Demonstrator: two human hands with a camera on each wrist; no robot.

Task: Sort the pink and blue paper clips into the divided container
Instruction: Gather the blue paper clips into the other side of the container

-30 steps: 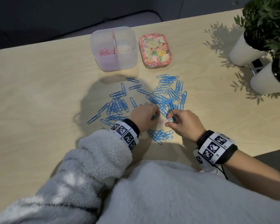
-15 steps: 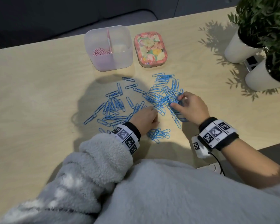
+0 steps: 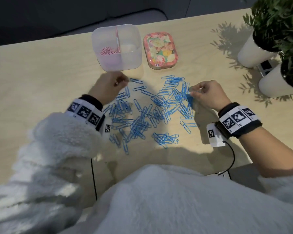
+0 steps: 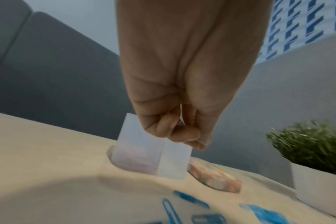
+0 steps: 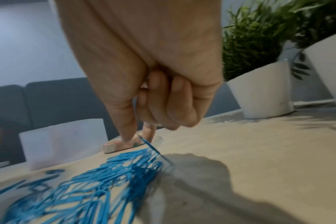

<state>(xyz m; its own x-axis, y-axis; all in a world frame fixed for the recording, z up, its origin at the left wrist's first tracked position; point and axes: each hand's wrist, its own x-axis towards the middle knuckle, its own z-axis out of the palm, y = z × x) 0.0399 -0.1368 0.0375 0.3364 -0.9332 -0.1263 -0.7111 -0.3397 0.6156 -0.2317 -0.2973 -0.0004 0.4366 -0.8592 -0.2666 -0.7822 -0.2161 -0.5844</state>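
Several blue paper clips (image 3: pixel 142 119) lie scattered on the wooden table (image 3: pixel 41 78). The clear divided container (image 3: pixel 135 53) stands behind them, with pink clips (image 3: pixel 107 51) in its left compartment. My left hand (image 3: pixel 121 81) hovers just in front of the container, fingers curled; in the left wrist view the left hand (image 4: pixel 182 130) pinches a thin pale clip (image 4: pixel 181 112). My right hand (image 3: pixel 192 93) is at the pile's right edge. There thumb and forefinger pinch a blue clip (image 5: pixel 153 149), lifting it off the heap while others hang tangled below.
A floral tin (image 3: pixel 160 51) sits right of the container. Two white plant pots (image 3: pixel 254 53) (image 3: pixel 274 83) stand at the far right, with leaves overhanging. A black cable (image 3: pixel 232 159) runs from the right wrist over the table's near edge.
My left hand has left the near side of the pile and moved forward to the container's front. My right hand has shifted right and away, raising blue clips from the heap.
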